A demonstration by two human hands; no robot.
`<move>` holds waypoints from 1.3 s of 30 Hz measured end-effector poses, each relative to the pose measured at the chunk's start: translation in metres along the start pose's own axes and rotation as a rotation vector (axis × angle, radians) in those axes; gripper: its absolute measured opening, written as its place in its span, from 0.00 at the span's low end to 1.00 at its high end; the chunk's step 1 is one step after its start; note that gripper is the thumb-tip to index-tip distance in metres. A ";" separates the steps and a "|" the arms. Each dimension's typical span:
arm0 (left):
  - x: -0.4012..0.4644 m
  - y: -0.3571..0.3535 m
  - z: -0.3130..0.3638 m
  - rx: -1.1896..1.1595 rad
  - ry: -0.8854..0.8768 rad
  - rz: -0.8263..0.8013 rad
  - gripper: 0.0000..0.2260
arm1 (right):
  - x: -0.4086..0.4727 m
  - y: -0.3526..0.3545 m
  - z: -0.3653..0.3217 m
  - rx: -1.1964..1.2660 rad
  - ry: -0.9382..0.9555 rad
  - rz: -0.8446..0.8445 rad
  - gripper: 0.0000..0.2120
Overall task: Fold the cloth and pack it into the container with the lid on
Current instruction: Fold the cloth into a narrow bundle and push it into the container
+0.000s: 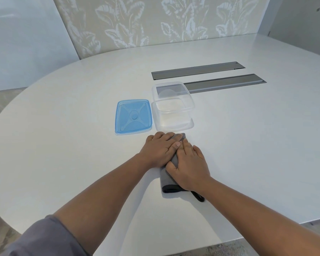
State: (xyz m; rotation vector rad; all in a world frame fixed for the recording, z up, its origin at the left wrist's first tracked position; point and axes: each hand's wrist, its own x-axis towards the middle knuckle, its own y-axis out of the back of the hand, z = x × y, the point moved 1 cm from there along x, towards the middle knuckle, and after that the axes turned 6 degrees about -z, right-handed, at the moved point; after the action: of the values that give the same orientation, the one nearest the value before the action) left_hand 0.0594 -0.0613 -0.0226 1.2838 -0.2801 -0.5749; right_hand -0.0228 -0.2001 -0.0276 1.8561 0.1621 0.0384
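A grey cloth (165, 179), folded into a narrow strip with a black hem and a black loop at its near end, lies on the white table (63, 135). My left hand (160, 148) lies flat on the far part of the cloth, fingers together. My right hand (189, 166) presses flat on the near part, thumb on the cloth's left edge. Just beyond the cloth stands a clear plastic container (173, 108), empty and without its lid. The blue lid (133, 116) lies flat on the table to the container's left.
Two grey metal cable hatches (198, 70) (225, 83) are set flush in the tabletop behind the container. The table's rounded edge runs at the left and near side. A leaf-patterned wall panel (155, 21) stands behind the table.
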 end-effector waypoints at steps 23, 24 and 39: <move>-0.016 0.020 0.025 -1.281 0.566 0.094 0.14 | -0.004 -0.003 0.008 0.163 0.055 0.084 0.38; -0.017 0.020 0.027 -1.325 0.546 0.087 0.16 | -0.004 -0.003 0.009 0.180 0.060 0.097 0.38; -0.017 0.051 0.035 -1.683 0.261 0.203 0.18 | 0.013 0.034 0.009 1.212 -0.105 0.213 0.32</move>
State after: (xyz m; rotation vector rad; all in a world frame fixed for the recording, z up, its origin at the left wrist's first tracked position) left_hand 0.0401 -0.0721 0.0377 -0.3143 0.2941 -0.2676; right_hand -0.0062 -0.2159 0.0014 3.0711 -0.1322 -0.0177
